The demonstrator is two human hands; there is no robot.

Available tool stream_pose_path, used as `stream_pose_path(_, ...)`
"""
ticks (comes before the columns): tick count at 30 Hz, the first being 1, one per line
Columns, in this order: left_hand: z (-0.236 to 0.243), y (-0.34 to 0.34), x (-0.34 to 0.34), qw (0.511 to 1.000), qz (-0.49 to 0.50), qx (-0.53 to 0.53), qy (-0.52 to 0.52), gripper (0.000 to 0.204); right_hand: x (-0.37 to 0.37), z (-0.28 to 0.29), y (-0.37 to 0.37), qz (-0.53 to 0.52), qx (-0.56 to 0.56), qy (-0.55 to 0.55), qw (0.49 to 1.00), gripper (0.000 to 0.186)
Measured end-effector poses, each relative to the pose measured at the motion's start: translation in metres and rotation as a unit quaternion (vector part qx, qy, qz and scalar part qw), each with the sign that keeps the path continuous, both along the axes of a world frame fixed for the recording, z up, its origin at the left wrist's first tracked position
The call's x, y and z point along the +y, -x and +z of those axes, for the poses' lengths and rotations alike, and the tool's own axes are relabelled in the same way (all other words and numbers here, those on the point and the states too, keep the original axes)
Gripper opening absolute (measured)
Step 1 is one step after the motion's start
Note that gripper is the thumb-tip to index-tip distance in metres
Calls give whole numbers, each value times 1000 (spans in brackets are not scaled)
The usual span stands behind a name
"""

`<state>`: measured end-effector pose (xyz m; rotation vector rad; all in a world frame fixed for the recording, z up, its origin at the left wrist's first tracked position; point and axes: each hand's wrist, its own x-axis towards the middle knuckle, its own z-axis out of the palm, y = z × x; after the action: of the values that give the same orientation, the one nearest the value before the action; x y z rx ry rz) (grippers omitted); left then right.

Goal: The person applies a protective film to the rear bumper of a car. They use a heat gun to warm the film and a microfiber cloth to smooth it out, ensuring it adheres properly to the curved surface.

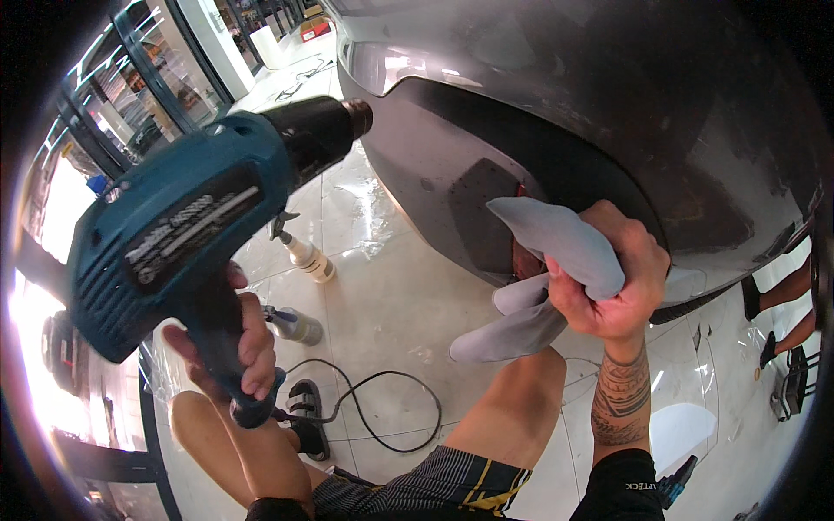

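My left hand (233, 347) grips the handle of a teal and black heat gun (187, 217), its nozzle pointing up and right toward a grey car body panel (486, 139). My right hand (612, 278) clutches a grey cloth (547, 269) and presses it against the lower edge of the panel, beside a small red reflector (524, 257). The loose end of the cloth hangs down below my hand. My bare knees and patterned shorts show at the bottom.
Two spray bottles (306, 257) (294, 325) stand on the glossy white tiled floor. The heat gun's black cord (382, 408) loops across the tiles. Another person's legs (782, 304) are at the right edge. Glass doors (148, 78) stand at the upper left.
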<state>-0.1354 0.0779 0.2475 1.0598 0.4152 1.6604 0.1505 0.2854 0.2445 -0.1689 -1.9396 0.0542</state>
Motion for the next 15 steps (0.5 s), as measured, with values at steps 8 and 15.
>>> stream_pose_path(8,-124,43,47,741,236,544,315,54,-6,6,4,12,8,-13,1000,31)
stream_pose_path(15,-365,49,80,608,171,689,356,55,-4,8,9,12,-7,0,1000,28)
